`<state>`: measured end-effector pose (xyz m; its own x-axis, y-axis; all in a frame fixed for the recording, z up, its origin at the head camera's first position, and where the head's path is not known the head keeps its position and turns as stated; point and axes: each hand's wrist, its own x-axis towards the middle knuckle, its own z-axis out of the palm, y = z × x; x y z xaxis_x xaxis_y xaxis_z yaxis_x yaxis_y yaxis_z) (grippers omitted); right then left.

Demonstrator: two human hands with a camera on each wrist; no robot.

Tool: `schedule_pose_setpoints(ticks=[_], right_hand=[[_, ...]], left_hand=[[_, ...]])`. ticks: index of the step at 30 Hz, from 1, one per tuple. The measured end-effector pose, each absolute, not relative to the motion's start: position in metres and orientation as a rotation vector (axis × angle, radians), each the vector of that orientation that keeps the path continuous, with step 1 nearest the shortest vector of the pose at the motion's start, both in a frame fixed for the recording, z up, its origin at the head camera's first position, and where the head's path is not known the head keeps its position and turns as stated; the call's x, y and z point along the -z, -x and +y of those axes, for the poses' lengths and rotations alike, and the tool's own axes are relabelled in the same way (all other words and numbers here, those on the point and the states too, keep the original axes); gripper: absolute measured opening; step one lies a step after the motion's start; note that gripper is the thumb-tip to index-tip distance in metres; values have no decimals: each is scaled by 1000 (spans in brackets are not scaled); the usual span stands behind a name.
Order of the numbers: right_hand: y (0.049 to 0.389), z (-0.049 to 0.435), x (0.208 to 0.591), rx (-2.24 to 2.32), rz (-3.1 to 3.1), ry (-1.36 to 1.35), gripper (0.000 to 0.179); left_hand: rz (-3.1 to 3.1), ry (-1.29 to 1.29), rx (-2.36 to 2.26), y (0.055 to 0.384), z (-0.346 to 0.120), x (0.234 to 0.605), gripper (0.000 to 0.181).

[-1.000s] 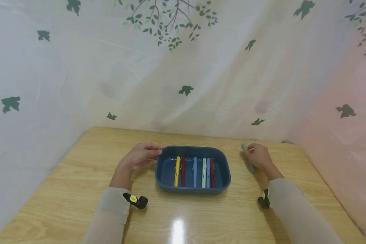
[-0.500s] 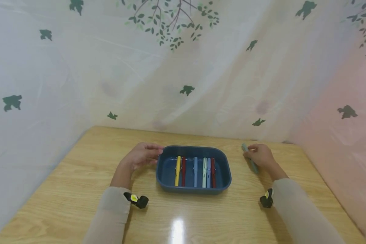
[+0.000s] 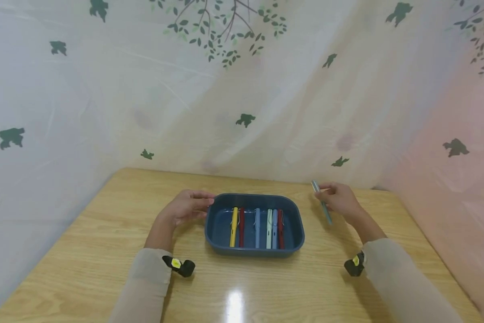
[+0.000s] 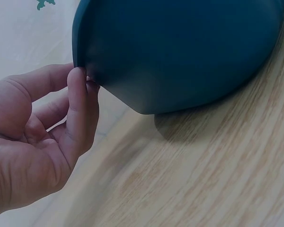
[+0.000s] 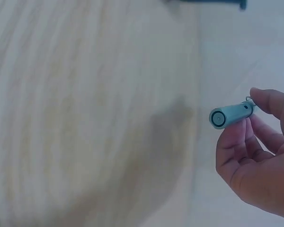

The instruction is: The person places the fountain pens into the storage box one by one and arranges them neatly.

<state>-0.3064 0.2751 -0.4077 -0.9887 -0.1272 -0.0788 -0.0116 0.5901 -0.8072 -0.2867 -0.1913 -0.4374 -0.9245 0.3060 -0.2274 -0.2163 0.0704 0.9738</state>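
A dark blue tray (image 3: pixel 255 253) stands on the wooden table. Lying side by side in it are a yellow pen (image 3: pixel 234 227), a dark red pen (image 3: pixel 242 228), a blue pen (image 3: pixel 257 229), a pale mint pen (image 3: pixel 269 229), another blue pen (image 3: pixel 275 229) and another dark red pen (image 3: pixel 281 229). My left hand (image 3: pixel 188 206) pinches the tray's far left corner, its fingertips at the rim in the left wrist view. To the right of the tray, my right hand (image 3: pixel 340 201) pinches a grey-green pen (image 5: pixel 231 114) by its clip end, raised over the table and tilted.
The light wooden table (image 3: pixel 209 291) runs back to a pale curtain (image 3: pixel 266 148) printed with leaves and birds. Curtain also closes off the left and right sides. A small black camera (image 3: pixel 354 264) sits on each wrist.
My right hand has lifted the grey-green pen off the table and shifted it slightly left and away. The left hand stays at the tray's corner, and the tray has not moved.
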Motion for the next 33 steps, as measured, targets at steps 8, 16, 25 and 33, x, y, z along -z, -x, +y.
schedule_pose_setpoints(ticks=[8, 16, 25, 33], right_hand=[[296, 231, 372, 1471, 2606, 212, 52], [278, 174, 366, 1515, 2455, 270, 42], [259, 129, 387, 1654, 2228, 227, 35], [255, 104, 401, 1688, 2140, 73, 40]], left_hand=[[1983, -72, -1913, 286, -192, 438, 34], [1983, -82, -1908, 286, -193, 440, 36], [1977, -58, -1907, 287, -191, 438, 34], [1981, -65, -1900, 287, -193, 438, 36]])
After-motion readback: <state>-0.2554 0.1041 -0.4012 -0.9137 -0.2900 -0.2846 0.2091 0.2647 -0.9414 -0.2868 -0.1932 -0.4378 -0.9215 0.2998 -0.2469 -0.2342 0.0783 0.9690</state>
